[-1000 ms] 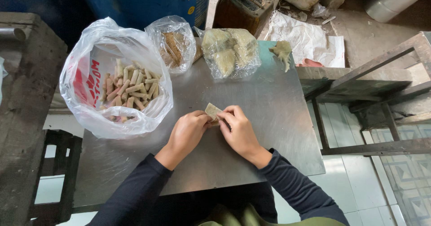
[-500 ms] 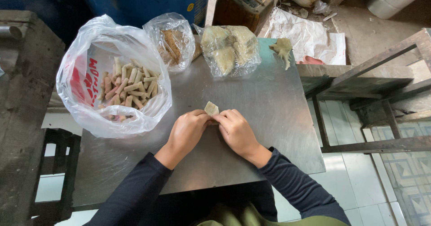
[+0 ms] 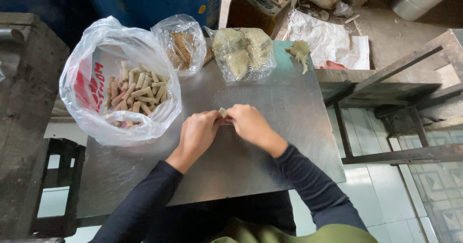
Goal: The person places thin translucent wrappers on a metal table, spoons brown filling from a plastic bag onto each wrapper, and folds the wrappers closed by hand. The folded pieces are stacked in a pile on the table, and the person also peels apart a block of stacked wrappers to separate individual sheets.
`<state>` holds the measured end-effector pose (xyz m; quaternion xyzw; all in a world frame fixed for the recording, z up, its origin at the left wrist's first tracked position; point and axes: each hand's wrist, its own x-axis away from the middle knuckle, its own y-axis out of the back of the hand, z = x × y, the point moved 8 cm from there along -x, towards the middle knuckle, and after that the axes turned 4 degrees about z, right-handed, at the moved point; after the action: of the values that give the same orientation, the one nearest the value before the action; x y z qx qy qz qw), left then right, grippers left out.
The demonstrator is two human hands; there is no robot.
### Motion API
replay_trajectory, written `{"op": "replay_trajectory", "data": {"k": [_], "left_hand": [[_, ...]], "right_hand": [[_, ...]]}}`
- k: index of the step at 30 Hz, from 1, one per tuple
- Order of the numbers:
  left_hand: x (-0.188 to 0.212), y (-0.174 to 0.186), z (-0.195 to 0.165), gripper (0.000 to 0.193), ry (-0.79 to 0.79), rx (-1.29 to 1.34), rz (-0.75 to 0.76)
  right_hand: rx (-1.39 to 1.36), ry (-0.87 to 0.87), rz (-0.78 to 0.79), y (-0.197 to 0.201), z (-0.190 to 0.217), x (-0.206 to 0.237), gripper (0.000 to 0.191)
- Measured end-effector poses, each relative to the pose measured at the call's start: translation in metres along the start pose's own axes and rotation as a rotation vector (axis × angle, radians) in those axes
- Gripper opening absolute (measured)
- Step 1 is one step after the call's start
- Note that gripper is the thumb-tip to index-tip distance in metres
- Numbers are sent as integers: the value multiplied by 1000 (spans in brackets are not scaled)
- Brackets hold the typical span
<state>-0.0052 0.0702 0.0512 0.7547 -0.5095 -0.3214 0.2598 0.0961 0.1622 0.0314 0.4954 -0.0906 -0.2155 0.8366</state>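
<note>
Since the earlier frames the pale wrapper piece (image 3: 222, 111) has almost vanished between the 2 hands: it lay open and flat at the fingertips then, and now only a small corner shows above them, the hands pressed closer together.

At the far left a dark, rough block (image 3: 24, 108) stands beside the metal surface (image 3: 270, 151). On the surface's left part sits a large white plastic bag (image 3: 115, 79) with red print, its mouth open and filled with many short pale rolls (image 3: 137, 91). Just right of it, a smaller clear bag (image 3: 181, 42) holds brownish pieces. Behind both stands a blue drum (image 3: 159, 1).

In the middle, the left hand (image 3: 197, 132) and the right hand (image 3: 248, 124) meet, fingertips touching. Each grip is closed on the wrapper piece, which is pinched between them just above the surface; how it is folded cannot be told. Both forearms wear dark sleeves.

Further right, at the surface's back edge, a clear bag (image 3: 243, 52) holds pale greenish lumps, and near the far right corner lies a small lump of greenish dough (image 3: 300, 52). Beyond it, crumpled white sheets (image 3: 328, 38) rest on the floor, and a dark metal frame (image 3: 405, 103) stands to the right over tiled floor.
</note>
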Motion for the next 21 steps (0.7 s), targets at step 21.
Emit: {"op": "replay_trajectory", "data": {"k": [21], "left_hand": [[-12, -7, 35, 16, 219, 170, -19]], "right_hand": [[-129, -51, -274, 4, -28, 3, 16]]}}
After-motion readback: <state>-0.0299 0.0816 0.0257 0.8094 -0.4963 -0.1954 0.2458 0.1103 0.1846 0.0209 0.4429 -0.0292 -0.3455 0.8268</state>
